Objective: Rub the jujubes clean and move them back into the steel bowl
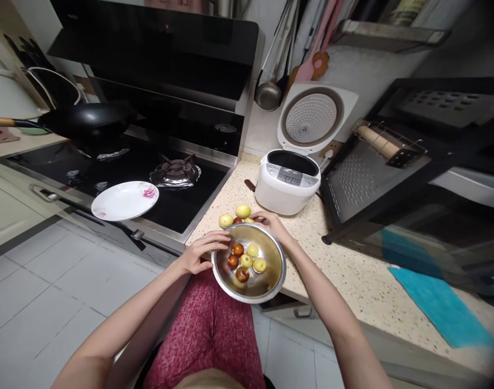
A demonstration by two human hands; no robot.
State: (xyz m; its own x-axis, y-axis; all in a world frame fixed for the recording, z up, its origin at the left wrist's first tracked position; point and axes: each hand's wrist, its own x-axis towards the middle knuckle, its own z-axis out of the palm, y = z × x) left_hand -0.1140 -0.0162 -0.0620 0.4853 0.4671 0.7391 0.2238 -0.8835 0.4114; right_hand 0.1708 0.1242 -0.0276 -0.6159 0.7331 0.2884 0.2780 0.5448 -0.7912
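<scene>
Right, the metal bowl (274, 270) is at the counter's (352, 275) front edge, near the stove (202, 202) end, with fruit (246, 260) inside and more fruit (242, 210) just beyond it! Left hand (204, 251) touches the rim, fingers loosely spread, thumb apart; right hand (271, 225) bends over the far rim, whether pinching anything I can't tell.

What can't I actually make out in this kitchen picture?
All in the head view:
Round, shiny steel bowl: its underside faces away, so its support is hidden.
Round yellow-green and brown fruits behind it: the bowl's rim and right fingers partly cover them; the full count is unclear.
White, boxy rice cooker: its front wall and shadow hide the bottom inside; panel markings are too small.
Black metal wok: the left edge cuts off its handle.
</scene>
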